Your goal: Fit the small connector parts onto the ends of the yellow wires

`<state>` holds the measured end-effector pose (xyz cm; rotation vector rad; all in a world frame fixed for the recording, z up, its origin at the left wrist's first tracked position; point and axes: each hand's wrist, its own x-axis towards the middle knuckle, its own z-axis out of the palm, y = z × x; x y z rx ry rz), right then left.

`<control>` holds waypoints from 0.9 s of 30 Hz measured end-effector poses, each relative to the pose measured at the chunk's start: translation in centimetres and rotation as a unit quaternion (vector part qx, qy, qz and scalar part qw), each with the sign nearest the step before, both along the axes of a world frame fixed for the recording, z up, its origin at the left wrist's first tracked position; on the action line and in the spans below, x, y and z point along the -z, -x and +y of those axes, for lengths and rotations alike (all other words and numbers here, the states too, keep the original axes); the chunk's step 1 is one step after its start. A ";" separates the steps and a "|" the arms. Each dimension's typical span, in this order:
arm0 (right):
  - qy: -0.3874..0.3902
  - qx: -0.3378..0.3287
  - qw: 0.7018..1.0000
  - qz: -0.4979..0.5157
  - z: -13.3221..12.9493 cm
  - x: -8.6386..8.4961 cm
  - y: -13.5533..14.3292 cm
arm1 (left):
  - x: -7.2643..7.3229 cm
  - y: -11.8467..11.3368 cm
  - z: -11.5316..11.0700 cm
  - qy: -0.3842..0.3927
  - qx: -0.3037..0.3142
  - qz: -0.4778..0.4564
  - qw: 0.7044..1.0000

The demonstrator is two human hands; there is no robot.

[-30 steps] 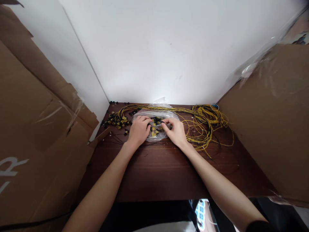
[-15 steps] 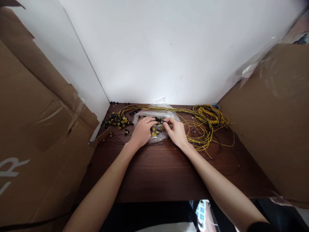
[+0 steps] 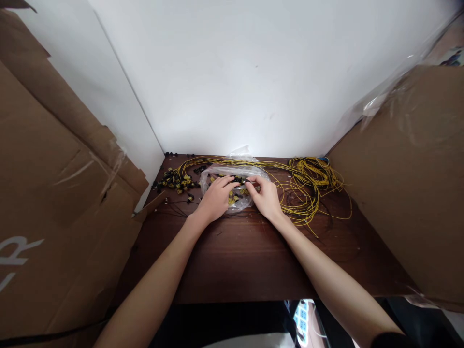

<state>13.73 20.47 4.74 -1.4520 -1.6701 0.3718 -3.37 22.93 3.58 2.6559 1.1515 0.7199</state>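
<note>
A clear plastic bag [image 3: 239, 209] lies in the middle of the brown table, with several small yellow and black pieces [image 3: 235, 197] in it. Over its left side, my left hand [image 3: 216, 197] has its fingers bent and its thumb close by, at the left end of a small black part [image 3: 239, 180]. What these fingers hold is too small to make out. From the right, my right hand [image 3: 266, 197] pinches the other end of that black part between thumb and index finger. Both hands are just above the bag's contents.
Yellow and black wires [image 3: 304, 193] run behind the bag and coil at the right. Their black and yellow connector ends [image 3: 177, 181] lie at the left. Cardboard [image 3: 65, 193] stands at the left, more cardboard [image 3: 413, 183] at the right, and a white wall [image 3: 246, 87] behind.
My left thumb and fingers have shifted slightly over the bag, and the small pieces beneath look a little rearranged. My right hand stays almost where it was.
</note>
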 end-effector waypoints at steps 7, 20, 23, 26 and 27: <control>-0.006 0.001 1.000 0.005 0.1 0.0 0.0 | -0.4 0.0 -0.2 0.003 -0.017 -0.044 0.999; -0.004 -0.006 1.000 0.006 0.0 0.0 0.0 | -0.3 0.0 -0.1 -0.021 -0.022 -0.068 0.997; -0.004 -0.011 1.000 0.007 0.0 0.0 0.0 | -0.1 0.0 0.0 -0.038 -0.018 -0.060 0.997; -0.006 -0.020 1.000 0.006 0.0 0.0 0.1 | -0.1 0.0 0.0 -0.049 -0.015 -0.047 0.998; -0.008 -0.024 1.000 0.006 0.0 0.0 0.1 | -0.1 0.0 0.0 -0.048 -0.016 -0.043 0.998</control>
